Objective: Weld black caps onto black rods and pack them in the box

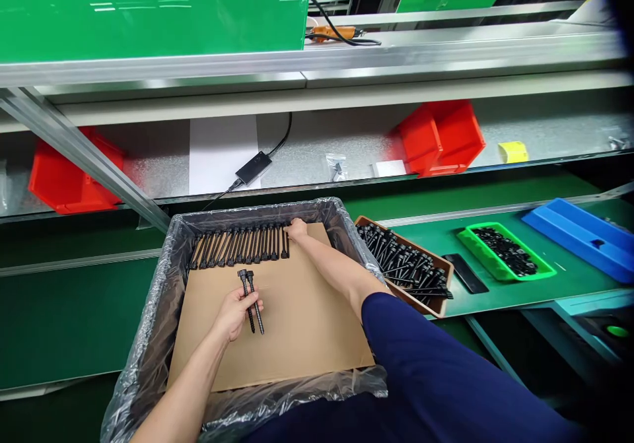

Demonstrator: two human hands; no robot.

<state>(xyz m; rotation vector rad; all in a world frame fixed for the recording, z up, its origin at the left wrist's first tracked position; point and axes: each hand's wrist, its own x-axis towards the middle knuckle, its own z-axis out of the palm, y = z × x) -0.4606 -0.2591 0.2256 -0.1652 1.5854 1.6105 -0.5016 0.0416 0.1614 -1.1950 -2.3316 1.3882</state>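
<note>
My left hand (240, 311) pinches two long black rod-shaped parts (255, 314) with wide heads, held over the cardboard sheet (277, 344). At the right end of a row of similar black rods (238, 245), my right hand (297, 230) has its fingers closed on the upper end of the last rod (285, 243). Several rods lie side by side in that row along the sheet's far edge, heads mostly toward me. The sheet lies inside a bin lined with clear plastic (148, 317).
A brown tray (440, 306) heaped with black rods stands right of the bin. Beyond it are a dark flat object (465, 273), a green tray (505, 271) of small black pieces and a blue tray (584, 238). Red bins (440, 139) sit on the shelf behind.
</note>
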